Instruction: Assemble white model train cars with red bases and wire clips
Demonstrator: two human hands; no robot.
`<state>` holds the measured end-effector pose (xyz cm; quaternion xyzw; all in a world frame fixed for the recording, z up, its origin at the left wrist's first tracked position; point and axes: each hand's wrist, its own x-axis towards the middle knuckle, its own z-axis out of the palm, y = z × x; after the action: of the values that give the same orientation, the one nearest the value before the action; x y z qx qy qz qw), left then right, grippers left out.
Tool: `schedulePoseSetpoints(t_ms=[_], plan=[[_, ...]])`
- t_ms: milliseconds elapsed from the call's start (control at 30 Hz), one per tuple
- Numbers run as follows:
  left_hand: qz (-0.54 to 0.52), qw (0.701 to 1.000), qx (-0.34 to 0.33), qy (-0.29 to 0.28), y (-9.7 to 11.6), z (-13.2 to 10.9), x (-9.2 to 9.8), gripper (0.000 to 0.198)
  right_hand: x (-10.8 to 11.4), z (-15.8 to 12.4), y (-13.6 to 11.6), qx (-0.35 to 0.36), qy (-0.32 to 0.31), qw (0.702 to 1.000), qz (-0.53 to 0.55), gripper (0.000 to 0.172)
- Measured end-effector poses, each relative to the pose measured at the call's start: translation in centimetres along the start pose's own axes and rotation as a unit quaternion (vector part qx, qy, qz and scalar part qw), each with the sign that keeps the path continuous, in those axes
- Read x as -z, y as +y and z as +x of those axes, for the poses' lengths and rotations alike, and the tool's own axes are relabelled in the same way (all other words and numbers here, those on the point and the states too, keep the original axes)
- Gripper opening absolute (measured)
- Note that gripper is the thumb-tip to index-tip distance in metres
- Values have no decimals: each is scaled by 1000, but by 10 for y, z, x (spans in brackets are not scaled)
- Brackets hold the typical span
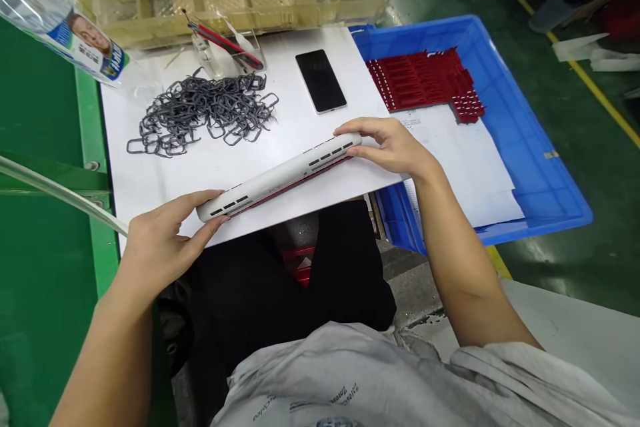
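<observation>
A long, slim light-grey casing (280, 175) with rounded ends and dark slots along its edge spans my two hands above the front of the white tabletop. Its left end is pinched between the thumb and fingers of my left hand (163, 240). My right hand (390, 147) grips the right end in the same way. Along the casing's lower side runs a thin dark-red strip. Behind it lies a heap of dark grey rectangular rings (205, 110). A black phone (321, 80) rests on the table beyond my right hand.
At the back stands a yellowish compartment box (200, 20), with a small clear holder of red-handled tools (225, 45) before it. A plastic bottle (75, 33) leans in at left. On the right, a blue bin (530, 147) holds red slotted parts (425, 80) and paper sheets (465, 167).
</observation>
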<state>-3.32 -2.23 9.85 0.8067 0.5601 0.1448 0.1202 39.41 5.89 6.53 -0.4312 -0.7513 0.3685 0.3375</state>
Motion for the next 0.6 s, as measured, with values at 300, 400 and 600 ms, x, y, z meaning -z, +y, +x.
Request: schedulePoseSetpoints(t_ms=[300, 400, 600], plan=[[9, 1000, -13, -25, -8, 1, -4, 40, -4, -2, 11, -17, -27, 999, -39, 53], [16, 999, -37, -23, -8, 2, -6, 42, -4, -4, 15, -12, -31, 998, -58, 51], [-1, 999, -31, -11, -9, 5, -21, 40, -5, -4, 22, -19, -33, 995, -96, 53]])
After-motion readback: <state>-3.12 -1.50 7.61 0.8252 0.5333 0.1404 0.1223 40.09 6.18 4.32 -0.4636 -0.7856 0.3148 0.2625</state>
